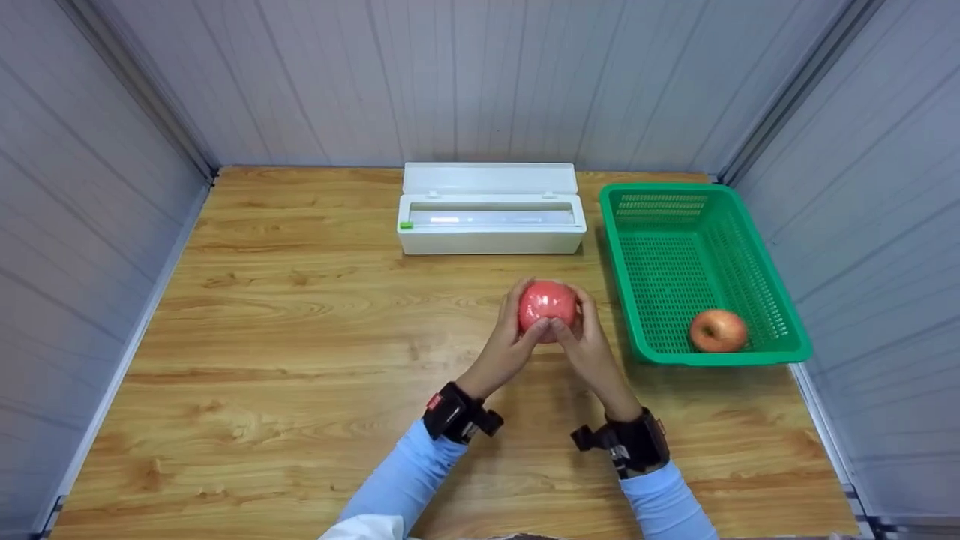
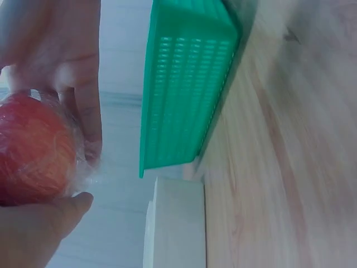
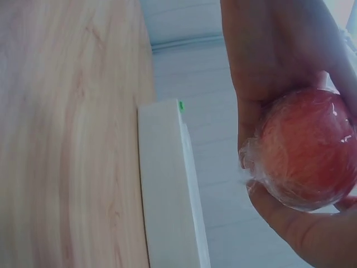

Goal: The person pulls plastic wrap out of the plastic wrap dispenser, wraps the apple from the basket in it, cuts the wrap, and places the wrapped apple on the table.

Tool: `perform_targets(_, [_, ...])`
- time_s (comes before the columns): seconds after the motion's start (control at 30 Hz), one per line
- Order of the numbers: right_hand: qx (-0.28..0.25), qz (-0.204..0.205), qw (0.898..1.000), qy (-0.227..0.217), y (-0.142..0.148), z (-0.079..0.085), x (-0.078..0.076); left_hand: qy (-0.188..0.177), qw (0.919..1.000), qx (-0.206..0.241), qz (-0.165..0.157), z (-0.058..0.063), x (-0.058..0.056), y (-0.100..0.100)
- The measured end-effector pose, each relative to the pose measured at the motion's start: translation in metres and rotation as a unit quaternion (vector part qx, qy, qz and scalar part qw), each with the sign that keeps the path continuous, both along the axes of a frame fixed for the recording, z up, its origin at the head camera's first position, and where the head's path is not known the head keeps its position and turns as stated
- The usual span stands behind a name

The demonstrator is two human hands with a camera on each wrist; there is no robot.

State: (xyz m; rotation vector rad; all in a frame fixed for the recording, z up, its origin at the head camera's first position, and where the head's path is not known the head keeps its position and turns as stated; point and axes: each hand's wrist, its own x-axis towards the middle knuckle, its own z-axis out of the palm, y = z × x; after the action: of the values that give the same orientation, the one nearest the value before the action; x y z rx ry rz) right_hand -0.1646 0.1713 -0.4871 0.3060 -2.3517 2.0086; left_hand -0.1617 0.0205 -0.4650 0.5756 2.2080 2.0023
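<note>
A red apple [image 1: 548,302] wrapped in clear plastic film is held up over the table between both hands. My left hand [image 1: 505,346] grips its left side and my right hand [image 1: 592,346] its right side, the thumbs together on the near face. In the left wrist view, loose film gathers beside the wrapped apple [image 2: 34,148]. The right wrist view shows the film stretched over the apple [image 3: 307,148], with a crumpled bit at its edge. Beyond the hands stands a white cling film box [image 1: 491,241], lid raised, with a roll inside.
A green plastic basket [image 1: 628,300] stands on the right of the wooden table [image 1: 300,337], with one unwrapped apple [image 1: 718,331] in its near end. Pale panel walls [image 1: 480,82] enclose the table at the back and both sides.
</note>
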Motion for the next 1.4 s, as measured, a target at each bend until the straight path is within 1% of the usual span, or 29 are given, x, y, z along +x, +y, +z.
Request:
perform_targets(0.03, [0.004, -0.007, 1.0, -0.004, 0.004, 0.001, 0.0, 0.002, 1.0, -0.002, -0.008, 0.0, -0.001, 0.003])
perform_targets(0.1, [0.011, -0.017, 1.0, -0.011, 0.012, 0.004, 0.001, 0.006, 0.9997, -0.004, -0.023, -0.007, -0.007, 0.01])
perform_targets(0.27, [0.014, -0.035, 0.998, -0.053, 0.036, 0.015, 0.004, 0.013, 0.9973, 0.003, -0.072, -0.026, -0.022, 0.031])
perform_targets(0.3, [0.013, -0.037, 0.997, -0.065, 0.042, 0.017, 0.004, 0.013, 0.9964, 0.004, -0.084, -0.028, -0.024, 0.035])
perform_targets(0.4, [0.011, -0.044, 0.995, -0.091, 0.058, 0.025, 0.005, 0.004, 0.9927, 0.013, -0.12, -0.028, -0.031, 0.048])
perform_targets(0.5, [0.014, -0.044, 0.994, -0.101, 0.073, 0.032, 0.004, -0.006, 0.9882, 0.023, -0.152, -0.025, -0.038, 0.061])
perform_targets(0.6, [0.013, -0.042, 0.994, -0.099, 0.084, 0.037, 0.003, -0.018, 0.9847, 0.029, -0.171, -0.02, -0.046, 0.074])
perform_targets(0.67, [0.019, -0.047, 0.994, -0.1, 0.091, 0.039, 0.001, -0.025, 0.9848, 0.021, -0.171, -0.017, -0.05, 0.081])
perform_targets(0.77, [0.02, -0.067, 0.993, -0.1, 0.1, 0.04, -0.002, -0.034, 0.9859, 0.018, -0.163, -0.012, -0.054, 0.091])
perform_targets(0.83, [0.031, -0.089, 0.99, -0.104, 0.107, 0.039, -0.004, -0.031, 0.9866, 0.013, -0.16, -0.009, -0.056, 0.097])
perform_targets(0.9, [0.035, -0.108, 0.987, -0.112, 0.115, 0.039, -0.005, -0.022, 0.987, -0.001, -0.159, -0.008, -0.058, 0.104])
perform_targets(1.0, [0.046, -0.125, 0.982, -0.13, 0.127, 0.036, -0.008, -0.003, 0.9868, -0.047, -0.155, -0.005, -0.063, 0.117])
perform_targets(1.07, [0.05, -0.135, 0.979, -0.144, 0.134, 0.034, -0.009, 0.007, 0.9859, -0.082, -0.146, -0.004, -0.067, 0.127])
perform_targets(1.13, [0.069, -0.143, 0.975, -0.153, 0.141, 0.032, -0.012, 0.019, 0.9842, -0.112, -0.136, -0.004, -0.072, 0.137])
perform_targets(1.23, [0.123, -0.153, 0.967, -0.16, 0.151, 0.03, -0.014, 0.038, 0.9805, -0.151, -0.12, -0.003, -0.078, 0.149])
perform_targets(1.27, [0.153, -0.157, 0.962, -0.162, 0.154, 0.029, -0.015, 0.043, 0.9786, -0.163, -0.119, -0.002, -0.079, 0.153])
perform_targets(1.33, [0.221, -0.166, 0.948, -0.157, 0.158, 0.028, -0.016, 0.052, 0.9731, -0.191, -0.118, -0.002, -0.081, 0.159])
perform_targets(1.37, [0.251, -0.167, 0.94, -0.156, 0.16, 0.027, -0.017, 0.054, 0.9695, -0.206, -0.121, -0.001, -0.082, 0.162])
perform_targets(1.4, [0.273, -0.164, 0.935, -0.157, 0.162, 0.026, -0.018, 0.055, 0.9649, -0.224, -0.125, 0.0, -0.082, 0.165])
